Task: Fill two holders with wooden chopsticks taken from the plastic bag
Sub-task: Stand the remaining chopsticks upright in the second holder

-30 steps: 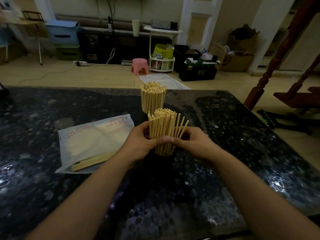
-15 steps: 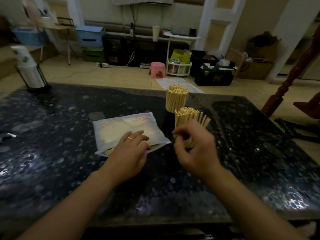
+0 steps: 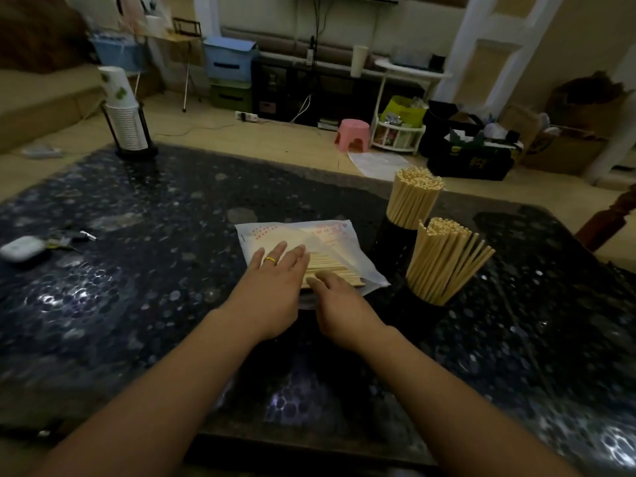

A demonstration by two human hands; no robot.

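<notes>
A white plastic bag [image 3: 303, 235] with red print lies flat on the dark speckled table [image 3: 155, 270]. Wooden chopsticks [image 3: 332, 270] poke out of its near opening. My left hand [image 3: 272, 284] lies flat on the bag with straight fingers and a gold ring. My right hand [image 3: 339, 301] reaches the chopstick ends at the opening; its fingertips touch them, and I cannot see a grip. Two dark holders stand to the right, both packed with upright chopsticks: the near holder [image 3: 444, 263] and the far holder [image 3: 413, 197].
A stack of paper cups in a black rack [image 3: 125, 122] stands at the table's far left corner. A white case [image 3: 20, 248] and keys [image 3: 69, 237] lie at the left. A wooden post [image 3: 605, 218] rises past the right edge. Floor clutter lies beyond.
Both hands left the near holder's chopsticks. The left hand went to the bag and now lies flat on it. The right hand followed to the bag's opening. The view shifted left.
</notes>
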